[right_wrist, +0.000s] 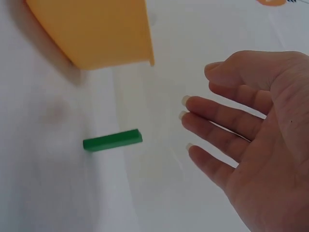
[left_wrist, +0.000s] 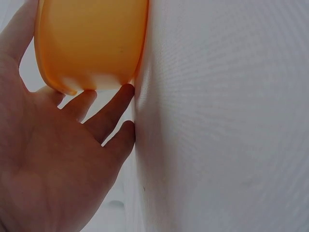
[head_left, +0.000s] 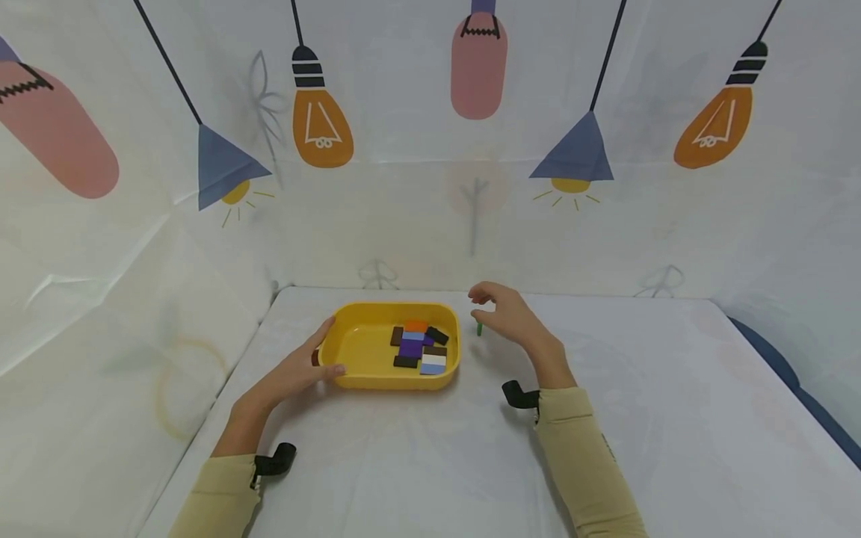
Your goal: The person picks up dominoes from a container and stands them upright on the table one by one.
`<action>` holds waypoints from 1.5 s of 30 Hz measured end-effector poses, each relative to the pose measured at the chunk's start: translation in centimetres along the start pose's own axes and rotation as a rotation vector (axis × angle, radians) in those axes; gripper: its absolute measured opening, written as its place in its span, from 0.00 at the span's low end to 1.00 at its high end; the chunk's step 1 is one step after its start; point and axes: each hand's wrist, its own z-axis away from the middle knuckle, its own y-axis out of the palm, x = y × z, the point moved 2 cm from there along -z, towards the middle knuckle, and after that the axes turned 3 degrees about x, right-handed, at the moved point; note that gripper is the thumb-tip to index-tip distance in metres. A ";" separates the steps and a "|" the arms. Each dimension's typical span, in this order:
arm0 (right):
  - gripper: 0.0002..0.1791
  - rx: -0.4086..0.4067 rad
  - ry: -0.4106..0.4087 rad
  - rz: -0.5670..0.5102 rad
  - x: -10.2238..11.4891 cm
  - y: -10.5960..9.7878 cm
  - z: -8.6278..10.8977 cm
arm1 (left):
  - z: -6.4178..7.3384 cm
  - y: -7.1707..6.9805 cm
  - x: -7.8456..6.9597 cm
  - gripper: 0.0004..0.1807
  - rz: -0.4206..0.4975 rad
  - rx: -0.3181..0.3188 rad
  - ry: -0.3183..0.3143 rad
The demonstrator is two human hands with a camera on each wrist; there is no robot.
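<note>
A yellow tray [head_left: 363, 347] sits on the white table, with several small flat blocks [head_left: 410, 349] in its right half: purple, black, brown, orange, white and light blue. My left hand [head_left: 296, 373] holds the tray's left end, thumb at the near side and fingers round the end. Just right of the tray a slim green block [right_wrist: 113, 140] appears to stand on its end on the table. Over it is my right hand [head_left: 507, 317], thumb and fingers spread apart with nothing between them. In the right wrist view a gap separates the fingertips from the green block.
White tabletop [head_left: 673, 388] stretches to the right and toward the front. Behind and to the left hang white sheets [head_left: 403, 224] printed with lamps and bulbs. A dark blue shape [head_left: 773, 359] shows past the table's right edge. Black wrist cameras [head_left: 521, 394] stick out from both sleeves.
</note>
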 end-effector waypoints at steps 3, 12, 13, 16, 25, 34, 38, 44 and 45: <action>0.18 0.017 -0.010 -0.006 0.7 0.5 -0.2 | 0.0 0.0 -0.1 0.56 0.000 0.003 -0.001; 0.18 0.076 -0.035 0.014 2.3 2.1 -0.2 | 0.0 0.2 -0.3 0.56 0.018 0.014 0.003; 0.18 0.081 -0.035 0.018 2.3 2.3 -0.2 | 0.0 0.2 -0.3 0.56 0.016 0.015 0.004; 0.19 0.104 -0.046 0.031 2.4 2.9 -0.4 | 0.0 0.2 -0.4 0.56 0.019 0.013 0.002; 0.18 0.168 -0.026 0.084 3.9 4.2 -0.4 | 0.0 0.0 -0.3 0.56 0.003 0.011 -0.004; 0.15 0.257 -0.069 0.106 5.1 6.0 -0.5 | 0.1 0.0 -0.1 0.56 0.006 0.009 -0.007; 0.12 0.302 -0.082 0.100 5.4 6.4 -0.5 | 0.1 -0.1 -0.1 0.56 0.008 0.009 0.000; 0.11 0.328 -0.080 0.124 5.3 6.9 -0.5 | 0.0 -0.1 -0.1 0.56 0.020 0.009 0.007; 0.10 0.328 -0.080 0.136 5.3 7.0 -0.5 | 0.0 0.0 -0.1 0.56 0.026 0.008 0.004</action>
